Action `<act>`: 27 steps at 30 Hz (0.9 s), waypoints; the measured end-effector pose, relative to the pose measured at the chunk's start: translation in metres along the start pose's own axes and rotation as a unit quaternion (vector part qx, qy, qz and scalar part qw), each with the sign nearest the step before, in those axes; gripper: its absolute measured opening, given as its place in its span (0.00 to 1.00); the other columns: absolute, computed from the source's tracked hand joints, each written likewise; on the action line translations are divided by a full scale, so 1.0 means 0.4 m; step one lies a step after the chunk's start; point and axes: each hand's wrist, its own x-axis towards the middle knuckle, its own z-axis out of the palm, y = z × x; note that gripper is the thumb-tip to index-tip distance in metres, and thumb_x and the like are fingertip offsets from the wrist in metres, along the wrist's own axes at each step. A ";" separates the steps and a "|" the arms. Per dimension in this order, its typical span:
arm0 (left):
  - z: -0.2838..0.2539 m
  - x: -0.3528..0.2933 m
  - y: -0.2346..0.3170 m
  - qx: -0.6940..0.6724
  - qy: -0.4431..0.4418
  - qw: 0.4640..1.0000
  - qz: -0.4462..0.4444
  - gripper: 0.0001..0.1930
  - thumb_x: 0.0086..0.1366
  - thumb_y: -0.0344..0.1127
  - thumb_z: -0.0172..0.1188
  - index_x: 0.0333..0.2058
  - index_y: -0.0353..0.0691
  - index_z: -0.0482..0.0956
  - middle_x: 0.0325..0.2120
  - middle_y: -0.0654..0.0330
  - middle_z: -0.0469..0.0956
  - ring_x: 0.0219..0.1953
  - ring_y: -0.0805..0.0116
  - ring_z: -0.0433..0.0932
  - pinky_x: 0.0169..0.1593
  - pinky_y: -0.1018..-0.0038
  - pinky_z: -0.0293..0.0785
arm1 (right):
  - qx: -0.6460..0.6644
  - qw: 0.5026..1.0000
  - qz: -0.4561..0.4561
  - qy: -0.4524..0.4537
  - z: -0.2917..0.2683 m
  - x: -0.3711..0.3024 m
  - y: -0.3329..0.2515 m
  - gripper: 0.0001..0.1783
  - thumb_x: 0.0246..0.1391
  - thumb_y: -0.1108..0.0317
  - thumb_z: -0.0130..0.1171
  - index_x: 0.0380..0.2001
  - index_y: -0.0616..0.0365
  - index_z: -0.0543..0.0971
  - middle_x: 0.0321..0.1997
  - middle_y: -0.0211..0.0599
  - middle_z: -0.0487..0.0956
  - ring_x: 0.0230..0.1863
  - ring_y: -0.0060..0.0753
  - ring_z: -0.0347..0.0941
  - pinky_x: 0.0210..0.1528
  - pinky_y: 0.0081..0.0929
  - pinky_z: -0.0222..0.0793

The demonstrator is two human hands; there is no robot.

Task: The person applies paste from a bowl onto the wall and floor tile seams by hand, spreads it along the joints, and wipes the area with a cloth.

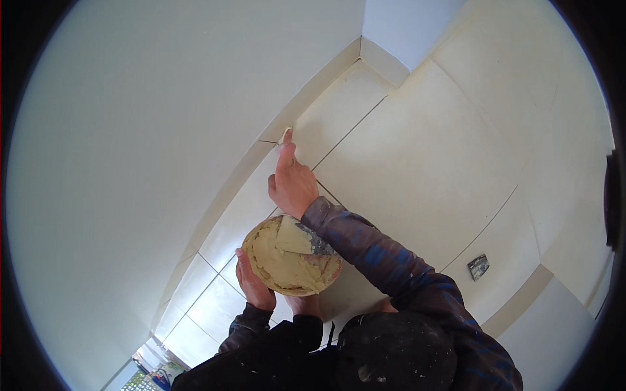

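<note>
My left hand [255,284] is wrapped round the near left side of a round bowl [334,279]. Thick cream-coloured paste [268,253] coats the inside of the bowl. A flat spreader [295,238], partly smeared with paste and dark at one end, rests in it; my right forearm passes over its edge. Beyond the bowl, my right hand [293,181] reaches to the foot of the wall with the index finger stretched out and the other fingers curled. Its fingertip, with cream paste on it, touches the skirting [261,144] close to a tile joint.
Large pale floor tiles [417,163] with dark joints spread to the right. A small dark speckled block [478,267] lies on them. The white wall [143,143] runs along the left and meets a corner [360,49] ahead. My knee [398,352] is bent below.
</note>
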 end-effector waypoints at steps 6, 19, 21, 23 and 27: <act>0.180 0.000 0.061 0.004 0.040 0.999 0.008 0.30 0.75 0.56 0.40 0.53 0.31 0.71 0.47 0.53 0.77 0.49 0.64 0.78 0.53 0.70 0.74 | 0.125 0.990 0.021 0.054 -0.305 0.218 0.053 0.25 0.49 0.77 0.51 0.49 0.69 0.55 0.25 0.60 0.76 0.26 0.63 0.75 0.33 0.52 0.71; -0.095 -0.051 0.160 -0.059 0.025 0.998 0.016 0.31 0.75 0.58 0.37 0.58 0.34 0.66 0.53 0.52 0.74 0.54 0.58 0.74 0.58 0.64 0.71 | -0.038 0.995 0.082 -0.037 -0.044 0.035 -0.154 0.53 0.48 0.74 0.54 0.65 0.81 0.31 0.70 0.80 0.45 0.34 0.65 0.78 0.36 0.45 0.77; -0.072 -0.053 0.154 -0.062 0.041 0.997 0.012 0.30 0.75 0.57 0.36 0.59 0.35 0.66 0.54 0.52 0.73 0.56 0.58 0.73 0.59 0.63 0.70 | -0.017 0.991 0.095 -0.090 -0.069 0.017 -0.122 0.53 0.47 0.74 0.53 0.66 0.80 0.31 0.69 0.80 0.49 0.35 0.64 0.78 0.36 0.45 0.77; 0.014 -0.061 0.123 -0.041 0.048 0.998 0.024 0.29 0.76 0.56 0.35 0.59 0.36 0.65 0.55 0.53 0.72 0.57 0.57 0.72 0.60 0.62 0.69 | 0.086 0.990 0.070 -0.089 -0.143 0.017 -0.034 0.51 0.48 0.74 0.53 0.68 0.76 0.36 0.53 0.76 0.70 0.28 0.60 0.78 0.33 0.49 0.75; 0.177 -0.008 0.042 -0.008 0.045 0.999 0.008 0.29 0.76 0.56 0.35 0.59 0.36 0.65 0.55 0.53 0.72 0.57 0.58 0.72 0.60 0.62 0.69 | 0.116 0.961 0.118 0.220 -0.390 0.135 0.247 0.37 0.49 0.75 0.53 0.62 0.68 0.53 0.44 0.62 0.76 0.32 0.61 0.77 0.39 0.51 0.74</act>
